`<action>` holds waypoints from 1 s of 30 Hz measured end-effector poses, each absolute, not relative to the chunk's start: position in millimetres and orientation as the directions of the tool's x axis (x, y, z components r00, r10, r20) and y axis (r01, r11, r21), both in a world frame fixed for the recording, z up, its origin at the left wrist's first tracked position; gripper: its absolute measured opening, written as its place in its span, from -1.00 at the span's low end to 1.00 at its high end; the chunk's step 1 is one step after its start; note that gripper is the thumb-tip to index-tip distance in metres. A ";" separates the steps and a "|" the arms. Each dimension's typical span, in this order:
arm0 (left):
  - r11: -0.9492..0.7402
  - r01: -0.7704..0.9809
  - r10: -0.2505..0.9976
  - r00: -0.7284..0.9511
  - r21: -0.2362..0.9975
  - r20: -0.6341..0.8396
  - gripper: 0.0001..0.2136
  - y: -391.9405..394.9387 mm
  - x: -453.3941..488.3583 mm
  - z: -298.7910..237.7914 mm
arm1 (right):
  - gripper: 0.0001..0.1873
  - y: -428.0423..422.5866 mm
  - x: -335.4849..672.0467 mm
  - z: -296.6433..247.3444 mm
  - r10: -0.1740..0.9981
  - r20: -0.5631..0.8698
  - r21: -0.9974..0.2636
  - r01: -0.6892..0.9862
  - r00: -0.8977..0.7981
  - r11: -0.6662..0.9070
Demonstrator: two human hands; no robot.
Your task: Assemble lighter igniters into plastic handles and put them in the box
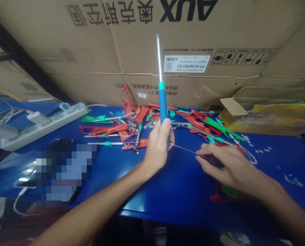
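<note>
My left hand (159,143) is closed around the lower end of a blue-handled tool (163,104) with a long metal rod, held upright over the blue table (152,191). My right hand (225,164) is closed on a small dark-handled screwdriver (193,152); its thin shaft points left, and its tip reaches the base of the blue tool at my left fingers. Behind both hands lies a pile of red and green plastic lighter parts (168,124) with metal tubes.
A big cardboard box (152,51) stands along the back of the table. A white power strip (45,121) with chargers lies at left, phones below it. A yellow plastic bag (277,116) sits at right. Small white bits (260,148) are scattered near it.
</note>
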State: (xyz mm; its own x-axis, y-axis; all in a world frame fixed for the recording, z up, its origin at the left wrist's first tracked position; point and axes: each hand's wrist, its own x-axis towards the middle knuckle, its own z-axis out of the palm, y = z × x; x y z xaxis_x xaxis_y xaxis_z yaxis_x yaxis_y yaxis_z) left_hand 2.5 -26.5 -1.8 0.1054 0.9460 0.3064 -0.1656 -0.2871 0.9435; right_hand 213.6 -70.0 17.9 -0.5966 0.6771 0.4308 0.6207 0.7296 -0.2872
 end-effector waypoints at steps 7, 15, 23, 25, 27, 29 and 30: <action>-0.308 -0.129 0.931 0.163 0.943 0.326 -0.60 -29.2 2.1 -1.7 | -0.84 -58.8 226.1 19.9 0.589 0.558 -0.135 0.636 -0.585 0.760; -0.341 -0.108 0.916 0.183 0.934 0.356 -0.59 -29.9 0.7 -1.6 | -0.78 -65.3 221.7 17.7 0.642 0.467 -0.197 0.637 -0.608 0.745; -0.328 -0.123 0.920 0.183 0.937 0.346 -0.61 -29.6 2.1 -3.4 | -0.94 -66.5 225.1 19.2 0.686 0.467 -0.275 0.645 -0.559 0.713; -0.321 -0.130 0.919 0.195 0.938 0.342 -0.62 -29.9 2.5 -4.9 | -0.93 -64.4 227.0 18.5 0.631 0.545 -0.213 0.637 -0.551 0.741; -0.313 -0.133 0.920 0.203 0.940 0.335 -0.63 -30.4 2.7 -6.0 | -0.89 -62.6 228.3 18.8 0.574 0.609 -0.130 0.645 -0.547 0.753; -0.309 -0.135 0.921 0.204 0.941 0.332 -0.62 -30.9 2.7 -6.4 | -0.92 -61.6 227.6 20.3 0.551 0.620 -0.070 0.660 -0.559 0.748; -0.309 -0.135 0.921 0.203 0.942 0.331 -0.62 -31.1 2.6 -6.3 | -0.93 -61.4 226.5 21.1 0.548 0.611 -0.051 0.663 -0.571 0.747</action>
State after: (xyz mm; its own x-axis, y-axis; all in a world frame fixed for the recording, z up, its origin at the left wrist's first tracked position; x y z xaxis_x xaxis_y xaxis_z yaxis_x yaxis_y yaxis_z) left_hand 2.6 -31.1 -6.3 0.2027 0.9215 0.3313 -0.1346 -0.3089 0.9415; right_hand 226.5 -61.4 21.1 -0.5711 0.5482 0.6110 0.6626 0.7472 -0.0511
